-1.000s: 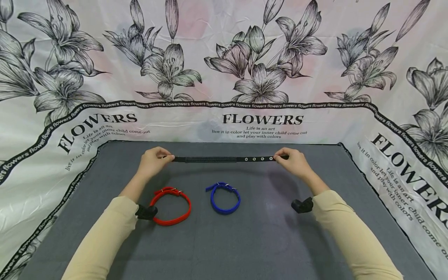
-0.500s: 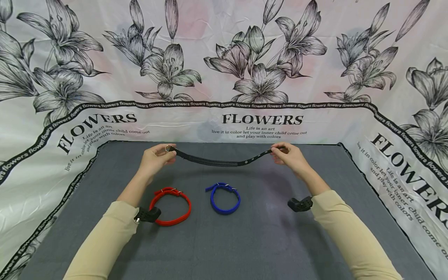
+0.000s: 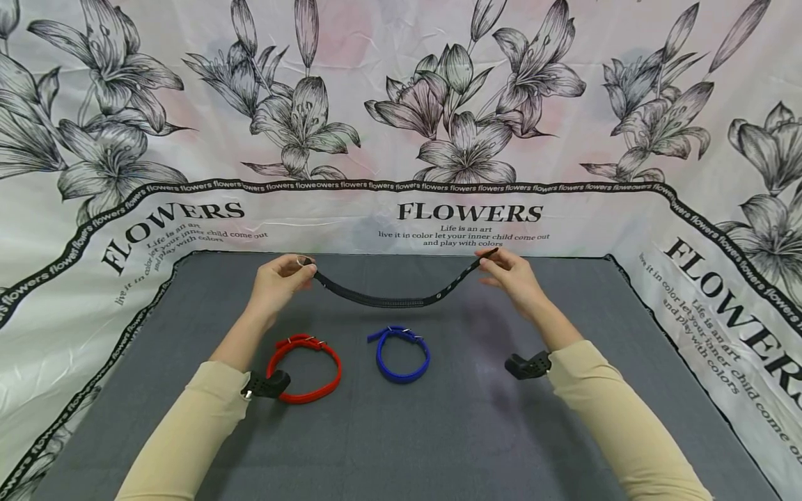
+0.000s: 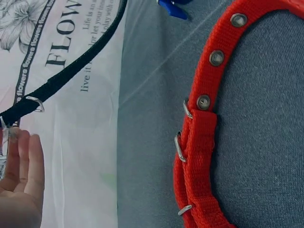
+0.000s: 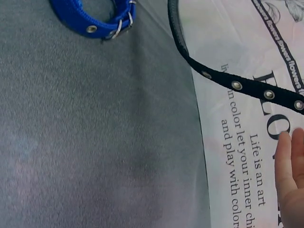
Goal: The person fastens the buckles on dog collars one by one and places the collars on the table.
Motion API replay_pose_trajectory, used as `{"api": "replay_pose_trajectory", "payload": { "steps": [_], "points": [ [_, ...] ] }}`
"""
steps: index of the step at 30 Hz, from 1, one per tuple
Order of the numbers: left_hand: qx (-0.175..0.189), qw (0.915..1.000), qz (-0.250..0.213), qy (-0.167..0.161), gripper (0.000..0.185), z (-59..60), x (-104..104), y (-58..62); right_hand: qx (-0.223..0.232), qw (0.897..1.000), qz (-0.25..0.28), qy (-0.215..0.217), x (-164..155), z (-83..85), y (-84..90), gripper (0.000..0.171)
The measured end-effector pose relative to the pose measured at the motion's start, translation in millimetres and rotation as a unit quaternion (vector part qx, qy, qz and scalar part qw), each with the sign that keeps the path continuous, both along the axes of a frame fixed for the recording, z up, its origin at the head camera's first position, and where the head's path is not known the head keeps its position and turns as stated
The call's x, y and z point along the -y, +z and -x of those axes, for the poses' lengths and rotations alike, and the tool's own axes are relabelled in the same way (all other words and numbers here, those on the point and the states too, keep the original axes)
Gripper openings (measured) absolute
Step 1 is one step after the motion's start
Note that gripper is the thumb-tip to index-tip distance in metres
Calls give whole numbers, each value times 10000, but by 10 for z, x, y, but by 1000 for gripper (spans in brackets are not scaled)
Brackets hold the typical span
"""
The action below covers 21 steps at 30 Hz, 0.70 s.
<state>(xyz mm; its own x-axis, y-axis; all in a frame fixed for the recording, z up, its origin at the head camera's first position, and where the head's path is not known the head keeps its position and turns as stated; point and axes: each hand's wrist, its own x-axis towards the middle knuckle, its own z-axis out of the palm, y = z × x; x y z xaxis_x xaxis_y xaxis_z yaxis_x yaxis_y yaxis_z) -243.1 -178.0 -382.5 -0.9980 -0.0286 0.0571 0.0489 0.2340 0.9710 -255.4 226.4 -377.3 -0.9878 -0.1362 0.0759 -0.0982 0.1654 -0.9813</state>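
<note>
A black collar (image 3: 388, 302) with metal eyelets hangs in a sagging curve between my two hands, above the table. My left hand (image 3: 276, 284) pinches its buckle end, where a metal ring shows. At the other end my right hand (image 3: 515, 282) pinches the eyelet part near the tip, which points up past the fingers. In the right wrist view several eyelets line the black collar (image 5: 251, 90). A red collar (image 3: 340, 369), buckled into a loop, lies below my left hand. Beside it lies a smaller blue collar (image 3: 404, 379), also looped.
The grey cloth-covered table (image 3: 451, 438) meets a white flower-printed sheet (image 3: 338, 223) at its back edge. Black wrist cameras sit at both cuffs; the left wrist camera (image 3: 268, 384) overlaps the red collar in the head view.
The black collar was stretched straight and now sags in the middle. Both hands have risen slightly, and my right hand has moved a little to the left.
</note>
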Motion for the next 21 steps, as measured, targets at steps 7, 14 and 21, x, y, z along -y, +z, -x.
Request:
{"api": "replay_pose_trajectory", "payload": {
  "steps": [7,14,21],
  "points": [
    [-76,9992,-378,-67,28,-26,-36,29,-38,9986,377,375,95,-41,37,37],
    [-286,9987,-430,-7,35,-28,-88,51,50,9955,767,549,212,-68,65,33],
    [-83,9999,75,-68,44,-53,-162,75,217,9961,537,670,359,-109,56,33]
  ]
}}
